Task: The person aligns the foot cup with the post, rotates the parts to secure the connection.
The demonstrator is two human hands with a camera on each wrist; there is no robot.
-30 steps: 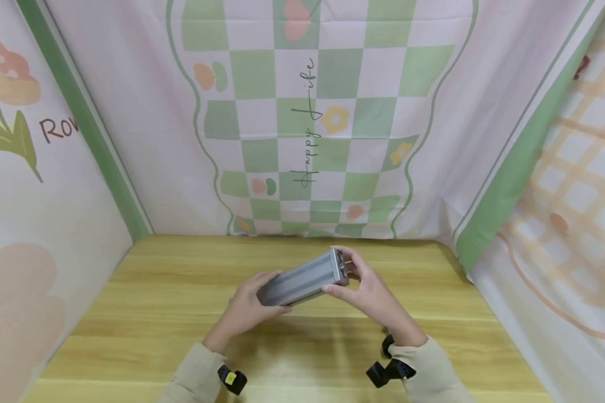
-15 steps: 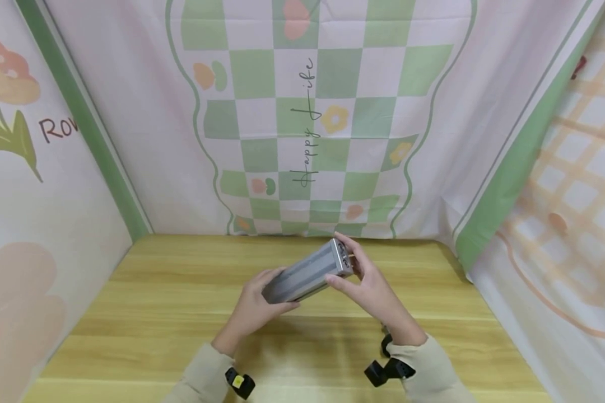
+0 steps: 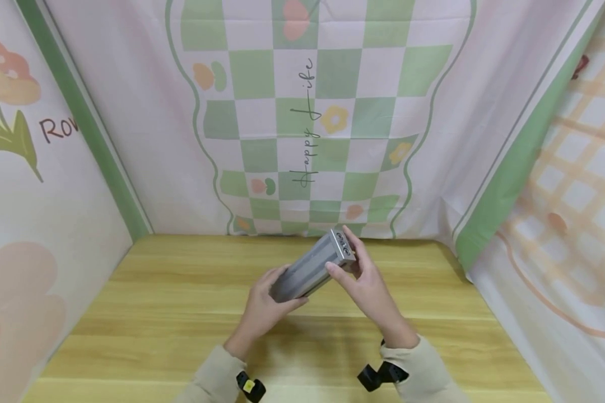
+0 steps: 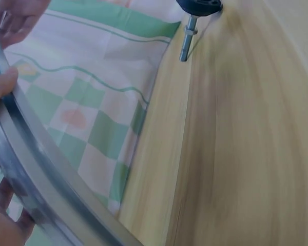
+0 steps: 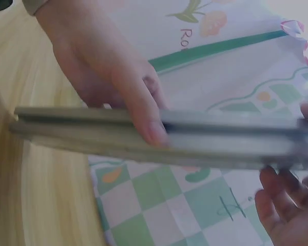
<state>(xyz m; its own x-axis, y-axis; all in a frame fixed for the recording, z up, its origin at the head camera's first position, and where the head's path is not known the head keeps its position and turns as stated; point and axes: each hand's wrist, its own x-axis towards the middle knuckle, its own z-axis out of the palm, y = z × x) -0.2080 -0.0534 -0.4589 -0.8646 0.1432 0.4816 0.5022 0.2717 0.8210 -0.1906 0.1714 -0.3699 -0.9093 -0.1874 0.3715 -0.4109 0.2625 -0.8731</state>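
I hold a grey metal bar [image 3: 308, 270] above the middle of the desk [image 3: 151, 313], tilted, its far end to my right and showing dark holes in the end face [image 3: 343, 244]. Grooves run along its length. My left grip [image 3: 263, 309] is closed round the nearer end, thumb on the side towards me. My right grip [image 3: 369, 288] holds the far end, thumb on the near side and fingers behind. Each beige sleeve [image 3: 428, 374] carries a black device [image 3: 383, 376] at the wrist. Behind the desk hangs a green-and-white checked cloth [image 3: 252, 73] lettered "Happy Life".
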